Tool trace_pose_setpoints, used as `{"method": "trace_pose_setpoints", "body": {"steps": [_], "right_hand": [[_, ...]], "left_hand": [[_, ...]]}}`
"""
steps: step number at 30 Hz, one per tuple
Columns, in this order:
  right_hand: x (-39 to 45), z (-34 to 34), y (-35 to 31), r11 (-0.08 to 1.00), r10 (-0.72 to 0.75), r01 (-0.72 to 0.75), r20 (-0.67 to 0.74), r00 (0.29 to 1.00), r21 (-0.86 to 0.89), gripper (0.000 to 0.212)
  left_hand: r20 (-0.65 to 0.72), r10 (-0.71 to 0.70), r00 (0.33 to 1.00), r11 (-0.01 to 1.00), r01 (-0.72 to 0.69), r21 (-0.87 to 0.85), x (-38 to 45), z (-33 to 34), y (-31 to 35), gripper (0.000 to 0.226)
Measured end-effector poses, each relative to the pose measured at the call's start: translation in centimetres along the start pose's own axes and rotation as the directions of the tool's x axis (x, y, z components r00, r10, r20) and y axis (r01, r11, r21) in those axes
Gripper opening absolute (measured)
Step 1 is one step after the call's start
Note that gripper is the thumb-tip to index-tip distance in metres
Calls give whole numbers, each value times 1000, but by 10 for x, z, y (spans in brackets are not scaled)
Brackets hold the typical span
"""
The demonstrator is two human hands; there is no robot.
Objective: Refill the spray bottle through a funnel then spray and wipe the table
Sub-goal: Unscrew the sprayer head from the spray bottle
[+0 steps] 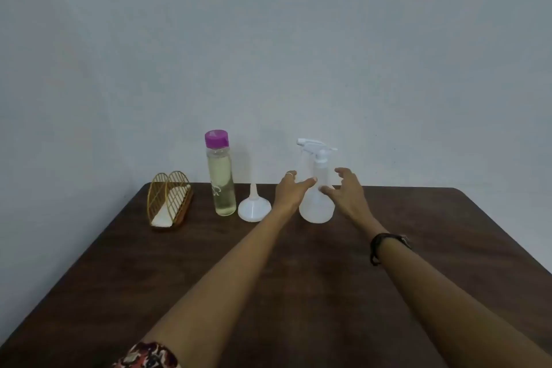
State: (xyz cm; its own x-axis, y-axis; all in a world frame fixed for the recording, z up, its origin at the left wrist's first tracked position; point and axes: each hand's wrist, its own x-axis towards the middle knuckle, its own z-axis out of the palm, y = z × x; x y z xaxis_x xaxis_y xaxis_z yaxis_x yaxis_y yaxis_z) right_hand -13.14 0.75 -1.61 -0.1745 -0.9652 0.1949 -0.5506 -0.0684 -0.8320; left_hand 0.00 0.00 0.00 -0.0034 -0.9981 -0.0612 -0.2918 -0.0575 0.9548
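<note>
Dark wooden desk (298,293), seen from above and behind both forearms; all objects stand in a row along its far edge. From the far left corner rightward: a gold wire napkin holder (168,199) with white napkins at its base; a tall clear refill bottle (221,176), capped in purple (216,138) and nearly full of pale yellowish liquid; a white funnel (254,208) resting mouth-down with its spout upward; and the translucent spray bottle (317,188), upright near the middle of the far edge, its white trigger head (316,148) screwed on. The bottle appears empty or close to it.

The left hand (291,188) and right hand (346,191) flank the spray bottle. On each, the fingers are spread apart and loosely curved, clamped on nothing; whether any fingertip touches the plastic cannot be told. A dark band (385,243) circles the right wrist.

Handling, as judged: the spray bottle is light, thin-walled and smooth, so it should tip easily. Hold is best taken on the wide lower body with one hand, while the other turns the collar under the trigger head. No step of refilling is yet done.
</note>
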Motion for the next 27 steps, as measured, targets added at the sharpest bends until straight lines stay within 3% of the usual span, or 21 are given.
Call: {"method": "trace_pose_setpoints", "body": {"steps": [3,6,12,16,27], "right_hand": [[15,3,-1,999,-22,19,94,995,30,62],[22,9,3,998,0,-12,168,986,69,51],[8,8,16,991,-68,60,71,995,116,36],[-27,-4,11,986,-130,118,95,987,121,33],[-183,-35,-15,964,-249,226,171,953,143,27]], "left_hand": [[70,-17,997,1000,18,-15,16,11,-1,69],[103,-8,995,999,13,-46,23,25,-8,59],[-41,64,997,996,-67,-52,11,32,-12,41],[-146,102,984,987,-118,-106,-30,28,-21,36],[-207,159,965,980,-179,-83,-196,2,-39,39]]}}
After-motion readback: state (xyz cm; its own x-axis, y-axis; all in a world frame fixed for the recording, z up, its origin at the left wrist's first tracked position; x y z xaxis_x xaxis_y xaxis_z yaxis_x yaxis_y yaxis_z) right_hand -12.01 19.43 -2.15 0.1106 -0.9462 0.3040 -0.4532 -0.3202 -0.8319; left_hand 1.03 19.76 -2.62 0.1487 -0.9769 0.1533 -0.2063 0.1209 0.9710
